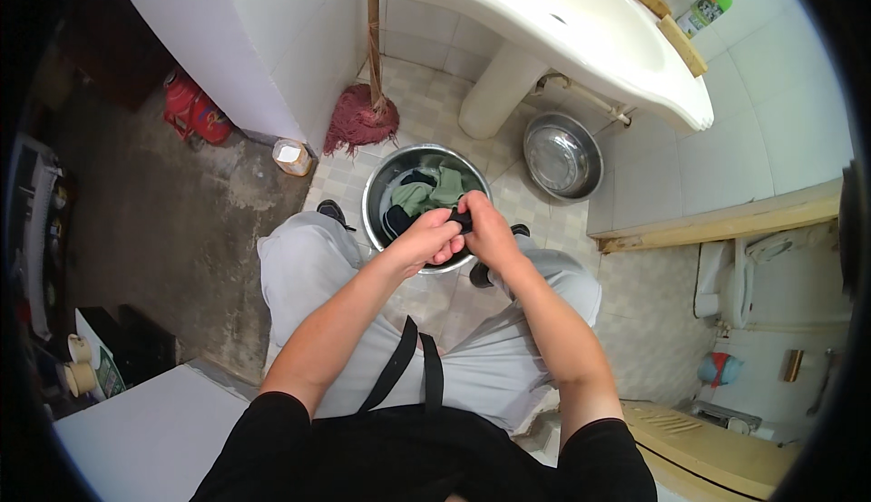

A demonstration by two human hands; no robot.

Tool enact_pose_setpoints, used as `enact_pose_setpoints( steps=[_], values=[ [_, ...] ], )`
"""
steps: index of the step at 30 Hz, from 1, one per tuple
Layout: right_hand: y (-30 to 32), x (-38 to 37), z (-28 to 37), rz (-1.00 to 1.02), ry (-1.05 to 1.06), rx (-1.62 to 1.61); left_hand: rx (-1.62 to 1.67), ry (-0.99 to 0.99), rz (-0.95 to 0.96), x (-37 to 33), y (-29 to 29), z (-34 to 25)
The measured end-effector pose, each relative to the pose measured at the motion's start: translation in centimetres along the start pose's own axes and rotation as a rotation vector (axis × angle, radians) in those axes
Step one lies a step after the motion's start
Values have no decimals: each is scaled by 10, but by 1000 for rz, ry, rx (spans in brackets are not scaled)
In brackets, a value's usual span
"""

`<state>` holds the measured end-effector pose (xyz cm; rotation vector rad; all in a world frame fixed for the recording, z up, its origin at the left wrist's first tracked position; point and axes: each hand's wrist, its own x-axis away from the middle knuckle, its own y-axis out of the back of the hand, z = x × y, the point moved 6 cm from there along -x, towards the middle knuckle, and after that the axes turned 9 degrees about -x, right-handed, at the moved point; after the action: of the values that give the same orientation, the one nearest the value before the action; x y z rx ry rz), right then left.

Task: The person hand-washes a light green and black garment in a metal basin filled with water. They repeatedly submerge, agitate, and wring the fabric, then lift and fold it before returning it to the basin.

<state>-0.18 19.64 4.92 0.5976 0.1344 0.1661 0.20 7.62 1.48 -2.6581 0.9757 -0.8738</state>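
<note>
Head view: left hand (425,237) and right hand (488,228), fingers (444,252) gripping what seems black cloth (462,221) above a basin (376,192).

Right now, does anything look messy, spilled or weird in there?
The dark floor at the left looks odd: it's blotchy, unlike the pale tiles. I can't see anything spilled around the clothes basin.

The left hand (425,238) and right hand (491,233) clasp black cloth (462,221) over a round silver metal basin (366,201) holding green fabric (445,186). A maroon string mop (361,123) stands at the basin's eleven o'clock.
</note>
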Motion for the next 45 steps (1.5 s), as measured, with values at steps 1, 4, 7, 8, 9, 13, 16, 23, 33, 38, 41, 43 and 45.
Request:
enact_pose_setpoints(
  steps=[1,4,7,8,9,13,16,23,33,38,41,43,45],
  values=[
    [6,-3,-1,-35,-34,-40,18,-32,69,-1,-1,0],
    [30,-14,23,-22,-17,-77,85,-117,145,8,-8,-25],
    [67,-32,36,-63,0,9,271,-163,65,11,11,-26],
    [83,-39,40,-97,10,29,375,-163,23,6,26,-18],
    [97,-45,49,-117,-10,43,392,-201,-55,10,38,-21],
    [153,-63,137,-185,-9,4,415,-253,-140,22,49,-30],
    [186,-76,213,-228,112,-13,364,-253,-121,31,47,-30],
    [292,-83,338,-322,370,-104,386,-291,-221,42,58,-28],
    [288,-86,331,-293,447,-58,366,-202,-319,32,62,-3],
    [174,-98,179,-288,66,14,347,-140,-327,26,62,6],
    [85,-98,53,-176,14,4,343,-90,-281,23,48,1],
    [21,-98,-78,-150,-119,-17,321,-51,-240,17,39,0],
    [-43,-88,-166,-208,-172,41,283,-21,-213,16,33,2]
  ],
)
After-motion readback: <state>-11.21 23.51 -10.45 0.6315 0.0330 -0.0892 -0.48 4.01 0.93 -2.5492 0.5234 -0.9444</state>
